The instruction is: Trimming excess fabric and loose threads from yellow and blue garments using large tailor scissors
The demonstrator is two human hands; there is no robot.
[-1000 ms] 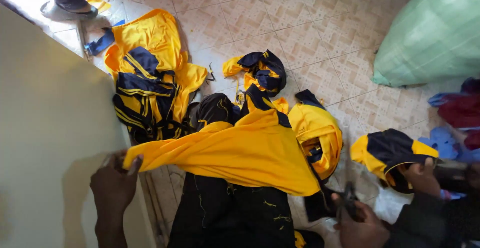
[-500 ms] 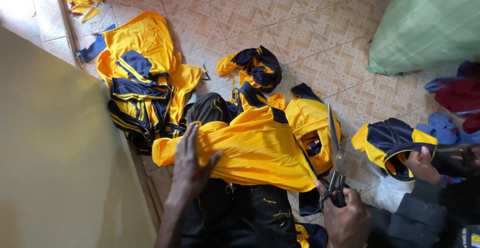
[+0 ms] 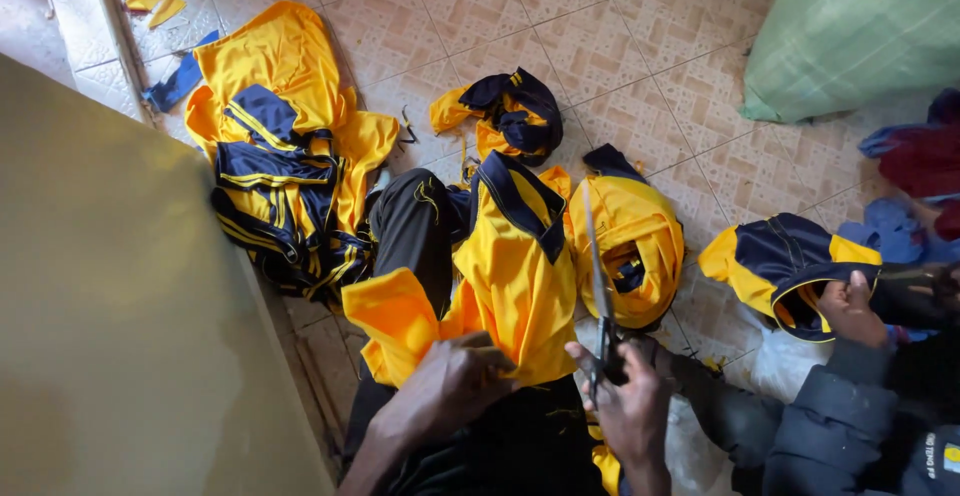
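Head view: the left hand (image 3: 450,386) has bunched the yellow jersey (image 3: 510,286), earlier spread flat, fingers closed on its lower edge at frame centre. The right hand (image 3: 630,401) grips scissors (image 3: 598,296), now raised, blades shut and upright.

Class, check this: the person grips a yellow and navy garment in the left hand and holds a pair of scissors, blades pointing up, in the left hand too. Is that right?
Not quite. The scissors are in the right hand, as the head view shows. The left hand does grip the yellow and navy garment, and the blades do point up.
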